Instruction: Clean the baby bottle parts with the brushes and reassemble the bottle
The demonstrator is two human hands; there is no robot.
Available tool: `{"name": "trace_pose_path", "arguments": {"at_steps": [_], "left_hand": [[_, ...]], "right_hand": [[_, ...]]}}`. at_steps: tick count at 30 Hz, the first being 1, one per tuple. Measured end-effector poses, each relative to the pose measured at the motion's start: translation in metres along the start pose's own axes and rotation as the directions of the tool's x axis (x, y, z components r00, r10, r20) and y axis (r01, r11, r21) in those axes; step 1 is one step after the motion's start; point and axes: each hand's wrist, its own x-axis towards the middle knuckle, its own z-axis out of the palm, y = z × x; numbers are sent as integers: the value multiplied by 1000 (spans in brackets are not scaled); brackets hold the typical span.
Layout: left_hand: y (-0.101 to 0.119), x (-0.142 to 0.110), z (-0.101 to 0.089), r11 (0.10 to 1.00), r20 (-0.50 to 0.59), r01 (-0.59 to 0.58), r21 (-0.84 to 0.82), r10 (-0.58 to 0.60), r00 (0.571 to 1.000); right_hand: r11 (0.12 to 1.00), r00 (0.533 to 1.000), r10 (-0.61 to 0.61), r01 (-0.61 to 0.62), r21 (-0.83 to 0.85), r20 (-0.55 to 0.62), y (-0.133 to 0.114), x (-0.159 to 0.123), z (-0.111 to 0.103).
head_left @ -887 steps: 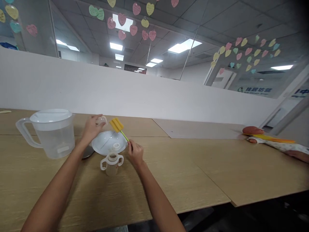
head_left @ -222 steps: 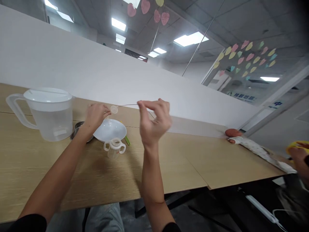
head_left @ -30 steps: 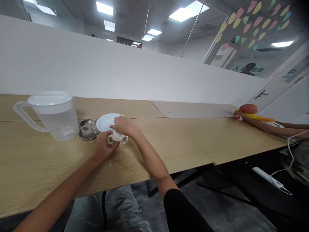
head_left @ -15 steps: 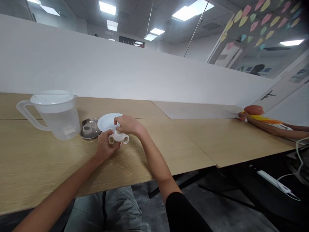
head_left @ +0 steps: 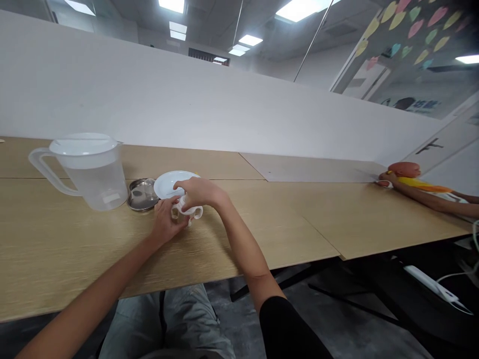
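Observation:
A small white baby bottle [head_left: 190,211] with two looped side handles stands upright between my hands, over the wooden table. My left hand [head_left: 166,219] is closed around its lower body from the left. From above, my right hand [head_left: 202,192] has its fingers bent round the bottle's top; they partly cover it. Right behind the bottle lies a white plate [head_left: 164,183], its near edge hidden by my hands. A round steel dish [head_left: 139,204] sits to the left of the plate.
At the left stands a clear plastic pitcher [head_left: 95,182] with a white lid. A long wooden table [head_left: 254,219] runs along a white wall. Far right, another person's arm [head_left: 426,198] reaches to a doll [head_left: 406,170] in yellow. Below the table lies a white power strip [head_left: 430,281].
The camera view has shifted slightly. My right hand has turned a little at the bottle's top, and the left keeps its hold on the body.

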Motion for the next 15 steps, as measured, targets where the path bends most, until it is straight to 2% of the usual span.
{"name": "trace_pose_path", "arguments": {"at_steps": [5,10,12,15], "left_hand": [[-4,-1,2,999,12,-14,-30,14,1000],[-5,0,1,1000,37,3,-13,-2,999],[-4,1,0,999,35,33,3,-33,999],[0,1,0,996,1,84,17,-84,996]], "right_hand": [[999,999,-36,36,-40,12,-3,6,7],[997,1000,-20,21,-78,12,-7,2,5],[994,1000,13,-14,-109,-5,-11,2,7],[981,989,128,-136,-141,-67,-19,8,14]]}}
